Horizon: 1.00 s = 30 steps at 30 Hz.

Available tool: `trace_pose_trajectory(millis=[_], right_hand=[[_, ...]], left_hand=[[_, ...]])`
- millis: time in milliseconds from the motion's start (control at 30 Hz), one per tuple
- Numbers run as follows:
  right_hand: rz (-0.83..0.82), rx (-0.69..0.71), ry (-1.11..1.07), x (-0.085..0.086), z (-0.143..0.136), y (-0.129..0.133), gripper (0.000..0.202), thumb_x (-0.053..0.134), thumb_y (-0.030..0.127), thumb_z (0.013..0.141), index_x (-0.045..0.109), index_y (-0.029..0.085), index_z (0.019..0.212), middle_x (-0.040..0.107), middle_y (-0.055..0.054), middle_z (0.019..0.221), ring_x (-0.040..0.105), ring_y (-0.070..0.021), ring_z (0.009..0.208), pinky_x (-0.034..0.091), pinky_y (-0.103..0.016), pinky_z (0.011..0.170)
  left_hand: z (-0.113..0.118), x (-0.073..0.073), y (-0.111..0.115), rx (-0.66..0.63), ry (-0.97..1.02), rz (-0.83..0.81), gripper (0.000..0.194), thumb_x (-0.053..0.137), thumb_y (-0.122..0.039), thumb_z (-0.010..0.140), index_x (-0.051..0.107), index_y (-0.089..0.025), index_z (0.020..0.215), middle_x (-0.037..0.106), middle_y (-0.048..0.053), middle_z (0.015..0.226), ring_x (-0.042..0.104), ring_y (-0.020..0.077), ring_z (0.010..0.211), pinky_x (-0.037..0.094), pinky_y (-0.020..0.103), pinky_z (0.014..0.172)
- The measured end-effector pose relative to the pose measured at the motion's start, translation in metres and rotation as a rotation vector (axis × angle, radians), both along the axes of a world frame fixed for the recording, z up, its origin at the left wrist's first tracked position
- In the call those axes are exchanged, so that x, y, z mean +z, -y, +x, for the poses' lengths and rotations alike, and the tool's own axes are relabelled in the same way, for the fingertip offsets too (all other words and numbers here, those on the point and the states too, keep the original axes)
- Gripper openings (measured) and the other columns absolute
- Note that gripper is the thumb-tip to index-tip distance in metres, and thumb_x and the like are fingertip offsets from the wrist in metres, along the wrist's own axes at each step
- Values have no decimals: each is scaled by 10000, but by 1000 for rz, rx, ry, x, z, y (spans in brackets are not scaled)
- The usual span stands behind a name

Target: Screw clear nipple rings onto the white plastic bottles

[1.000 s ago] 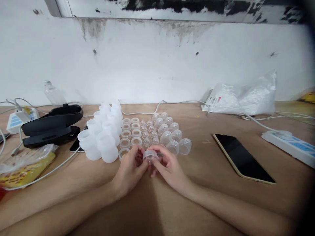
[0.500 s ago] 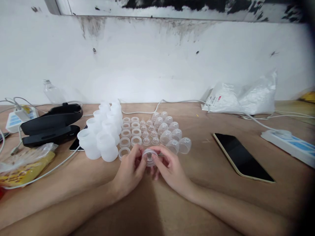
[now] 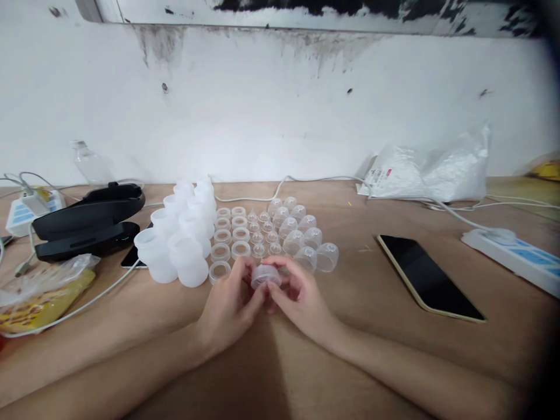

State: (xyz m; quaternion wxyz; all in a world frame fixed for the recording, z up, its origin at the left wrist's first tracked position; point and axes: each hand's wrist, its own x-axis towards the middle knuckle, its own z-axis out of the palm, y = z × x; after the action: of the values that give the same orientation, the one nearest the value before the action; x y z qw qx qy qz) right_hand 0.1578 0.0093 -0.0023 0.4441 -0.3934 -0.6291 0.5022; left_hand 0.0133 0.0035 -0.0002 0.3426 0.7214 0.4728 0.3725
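Observation:
Between my two hands is a clear plastic bottle collar ring (image 3: 266, 275), tilted so its ridged side shows. My left hand (image 3: 234, 297) grips its left side with thumb and fingers. On the other side my right hand (image 3: 300, 291) pinches it, the thumb at its lower edge. Whether a nipple sits inside the ring I cannot tell. Just beyond the hands stand rows of loose collar rings (image 3: 220, 252), clear bottle nipples (image 3: 258, 250) and transparent dome caps (image 3: 327, 257). White bottles (image 3: 189, 259) stand upright in rows to the left.
A phone (image 3: 431, 277) lies at the right, near a power strip (image 3: 516, 254). White plastic bags (image 3: 420, 172) rest against the wall. On the left are a black case (image 3: 87, 221), a yellow snack bag (image 3: 48, 294), another power strip (image 3: 32, 210) and a white cable (image 3: 100, 300).
The collar ring has been tipped in my fingers, from its open face toward me to its ridged side. Both hands stay in nearly the same place, still gripping it.

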Motion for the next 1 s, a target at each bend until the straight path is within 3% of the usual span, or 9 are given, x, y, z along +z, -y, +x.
trace_pose_trajectory(millis=[233,500,867,1000], right_hand=[[-95,28,-36,2,-1,-2,239,526,238,747,467,222,978,538,-14,894,549,-68,646,501,-158,477],[-146,26,-22,6,-3,-3,202,530,251,741,476,204,930,546,13,758,541,-56,545,515,-193,512],[-59,-8,-36,2,-1,-1,228,491,352,790,477,192,952,508,10,756,533,-42,502,491,-166,436],[-52,39,-22,2,0,-1,255,509,358,783,483,199,982,513,7,753,534,-50,544,482,-148,413]], left_hand=[[0,1,-4,-25,80,-45,108,458,-218,807,388,-197,886,577,-8,747,518,114,616,349,201,514],[2,4,-4,-77,197,-107,101,463,-195,799,364,-198,779,548,-35,649,537,107,579,388,199,525],[1,5,-3,-55,199,-37,84,380,-279,868,388,-196,857,556,-30,661,543,98,581,400,192,543],[-1,4,-5,-38,161,-1,87,378,-266,870,398,-192,829,552,-37,633,539,88,567,392,176,534]])
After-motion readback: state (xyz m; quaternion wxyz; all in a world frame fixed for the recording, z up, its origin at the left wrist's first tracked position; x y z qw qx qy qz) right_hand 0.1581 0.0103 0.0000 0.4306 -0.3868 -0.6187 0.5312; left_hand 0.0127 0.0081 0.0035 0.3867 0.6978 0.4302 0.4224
